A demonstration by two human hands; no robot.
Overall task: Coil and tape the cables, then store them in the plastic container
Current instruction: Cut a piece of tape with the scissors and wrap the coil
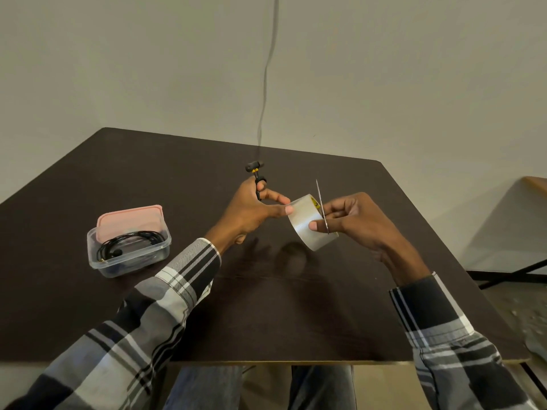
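left hand [251, 208]: grips black cable [256, 179], pinches tape end
right hand [352, 217]: holds tape roll [307, 223] and scissors [322, 208], above table [266, 306]
container [128, 247]: table left; coiled cable [130, 242] inside

Above a dark table [296, 306], the right hand [352, 220] holds a tape roll [307, 229] and scissors [322, 208]; the left hand [251, 211] pinches the tape's end and grips a black cable [256, 173].

No readable text, brand or number anywhere. Only mark: small yellow-and-black label [316, 204] on inner core of clear tape roll [307, 224], print too small and blurred to make out. Plastic container [129, 255] and its pink lid [130, 220] bear no lettering.
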